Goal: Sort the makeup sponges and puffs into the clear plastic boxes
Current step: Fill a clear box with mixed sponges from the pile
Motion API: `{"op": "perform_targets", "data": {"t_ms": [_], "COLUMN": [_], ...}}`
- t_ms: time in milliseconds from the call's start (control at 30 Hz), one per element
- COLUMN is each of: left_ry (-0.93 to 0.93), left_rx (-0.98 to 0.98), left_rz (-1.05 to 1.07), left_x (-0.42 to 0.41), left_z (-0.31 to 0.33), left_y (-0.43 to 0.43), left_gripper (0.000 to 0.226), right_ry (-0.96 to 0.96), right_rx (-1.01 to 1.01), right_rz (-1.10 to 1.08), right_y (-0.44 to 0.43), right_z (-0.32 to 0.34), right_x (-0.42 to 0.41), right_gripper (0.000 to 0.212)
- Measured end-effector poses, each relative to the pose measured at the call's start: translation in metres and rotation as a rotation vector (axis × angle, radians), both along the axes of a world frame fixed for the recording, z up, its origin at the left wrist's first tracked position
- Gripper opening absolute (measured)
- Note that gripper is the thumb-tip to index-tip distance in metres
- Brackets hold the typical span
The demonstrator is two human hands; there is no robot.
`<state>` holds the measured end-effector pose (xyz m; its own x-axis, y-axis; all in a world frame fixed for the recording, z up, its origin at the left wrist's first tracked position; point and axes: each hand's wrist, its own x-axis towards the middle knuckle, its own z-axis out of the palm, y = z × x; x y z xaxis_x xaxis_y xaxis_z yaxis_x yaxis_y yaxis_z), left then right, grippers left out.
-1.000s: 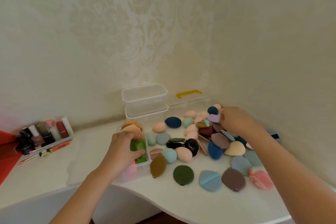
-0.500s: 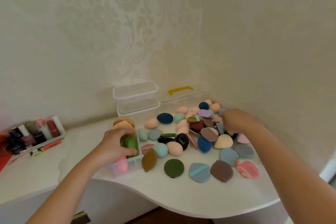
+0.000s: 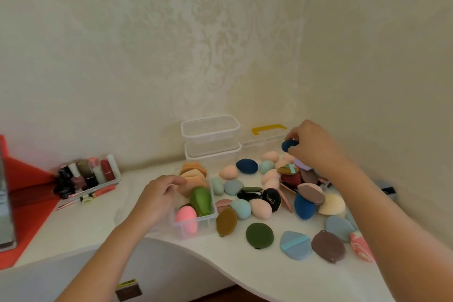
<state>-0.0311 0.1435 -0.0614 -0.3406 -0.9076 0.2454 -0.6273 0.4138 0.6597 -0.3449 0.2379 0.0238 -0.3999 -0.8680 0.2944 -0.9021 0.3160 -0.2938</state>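
Pinching a dark blue sponge (image 3: 289, 145), right hand (image 3: 312, 144) raised.

My right hand (image 3: 312, 144) has risen off the pile and now pinches a dark blue sponge (image 3: 289, 145) at its fingertips. My left hand (image 3: 157, 200) has slid off the green sponge (image 3: 200, 201), now just beside its fingers.
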Motion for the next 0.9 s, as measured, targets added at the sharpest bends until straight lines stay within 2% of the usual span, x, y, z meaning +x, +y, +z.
{"op": "perform_targets", "data": {"t_ms": [100,200,300,400,467,667,833,900], "left_ry": [-0.061,-0.073,-0.05,0.022,0.07,0.077,0.013,0.016], "left_rx": [-0.006,-0.024,-0.033,0.004,0.033,0.008,-0.047,-0.046], "left_rz": [-0.056,-0.075,-0.08,-0.064,-0.071,-0.1,-0.061,-0.053], "left_x": [0.006,0.006,0.004,0.002,0.002,0.002,0.005,0.005], "left_z": [-0.004,-0.007,-0.009,-0.01,-0.01,-0.012,-0.029,-0.029], "left_y": [0.001,0.0,-0.002,-0.002,-0.003,-0.004,-0.006,-0.006], "left_gripper": [0.035,0.037,0.041,0.04,0.038,0.049,0.041,0.04], "right_ry": [-0.07,-0.158,-0.303,-0.473,-0.517,-0.355,-0.416,-0.343], "right_rx": [-0.107,-0.061,0.0,0.015,0.04,0.061,-0.021,-0.034], "right_rz": [0.243,0.54,0.675,0.631,0.573,0.527,0.489,0.512], "right_y": [-0.006,-0.014,-0.026,-0.041,-0.05,-0.061,-0.066,-0.067], "right_z": [0.001,-0.013,-0.03,-0.042,-0.049,-0.071,-0.08,-0.08], "right_x": [0.049,0.099,0.137,0.159,0.168,0.18,0.178,0.178], "right_gripper": [0.026,0.024,0.021,0.021,0.022,0.021,0.015,0.015]}}
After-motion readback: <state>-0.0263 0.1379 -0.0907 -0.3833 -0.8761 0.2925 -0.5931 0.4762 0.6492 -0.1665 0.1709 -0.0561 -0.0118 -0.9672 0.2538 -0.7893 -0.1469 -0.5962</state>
